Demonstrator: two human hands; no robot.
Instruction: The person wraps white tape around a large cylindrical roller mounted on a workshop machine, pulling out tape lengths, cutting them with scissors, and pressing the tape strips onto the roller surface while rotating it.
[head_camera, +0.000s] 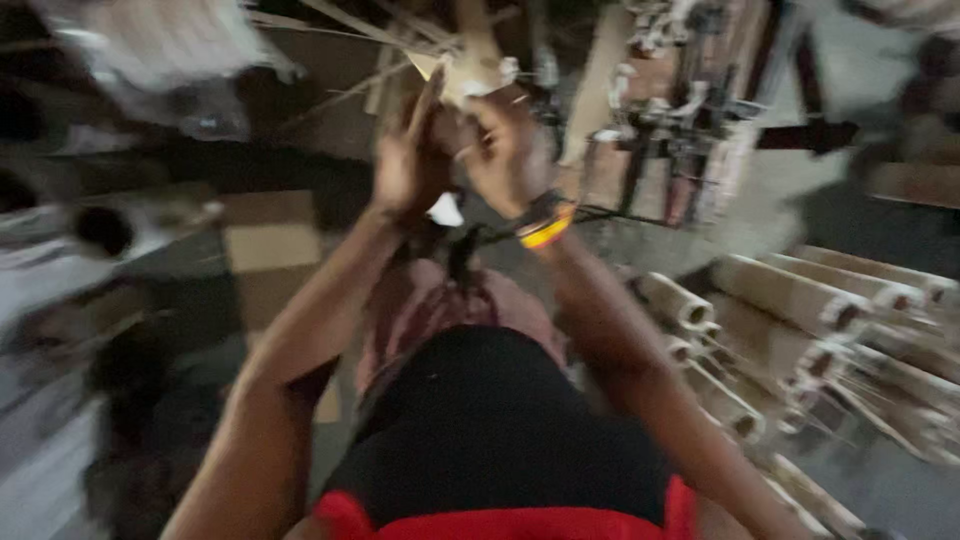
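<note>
Wooden piece (470, 65) — pale, flat, blurred

Matt cardboard tubes (790, 300); pale wooden sticks (470, 60); glossy plastic bangle (545, 232).

Grey floor (770, 200) with a row of pale cardboard tubes (790, 300) side by side at right.

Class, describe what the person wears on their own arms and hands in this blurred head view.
Both forearms are bare, with no sleeves or gloves. The right hand has stacked bangles at the wrist, dark ones and a yellow-orange bangle. The left hand wears nothing visible.
</note>
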